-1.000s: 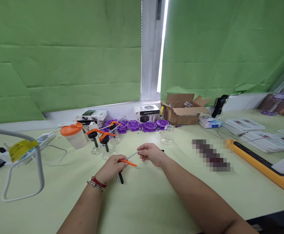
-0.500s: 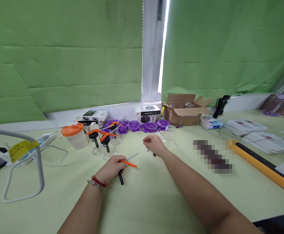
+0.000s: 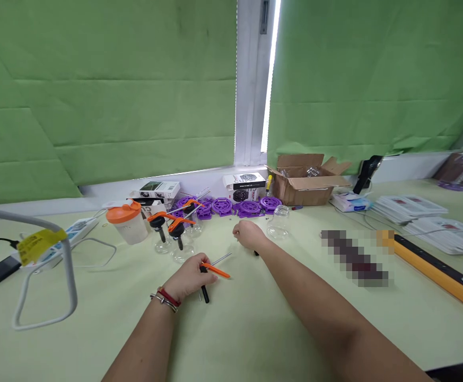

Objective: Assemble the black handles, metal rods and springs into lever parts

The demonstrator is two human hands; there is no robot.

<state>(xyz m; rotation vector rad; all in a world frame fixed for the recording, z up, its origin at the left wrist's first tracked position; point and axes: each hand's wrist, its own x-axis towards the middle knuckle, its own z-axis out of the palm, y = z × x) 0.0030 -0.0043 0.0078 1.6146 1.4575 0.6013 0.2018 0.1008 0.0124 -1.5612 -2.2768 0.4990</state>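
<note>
My left hand point(image 3: 191, 275) is closed around a black stopper with an orange lever point(image 3: 218, 270); a thin metal rod point(image 3: 222, 258) sticks out past the fingers and a black stem point(image 3: 204, 293) hangs below. My right hand point(image 3: 250, 234) is low over the table with its fingertips pinched together. What they hold, if anything, is hidden. A small dark piece point(image 3: 256, 253) shows just under that wrist. Beyond my left hand stand glass bottles point(image 3: 183, 252) topped with similar black stoppers point(image 3: 176, 229) and orange levers. An unstoppered glass bottle point(image 3: 278, 225) stands right of my right hand.
Purple round parts point(image 3: 222, 206) line the back, near a white box point(image 3: 244, 185) and an open cardboard box point(image 3: 311, 188). An orange-lidded cup point(image 3: 130, 223) and a grey metal frame point(image 3: 70, 276) are left; stacked white cards point(image 3: 410, 207) and a yellow-black bar point(image 3: 434, 268) are right.
The view has shifted slightly, moving the table things right. My right hand has edged left over the table, covering small bits seen below it earlier. My left thumb has lowered a little.
</note>
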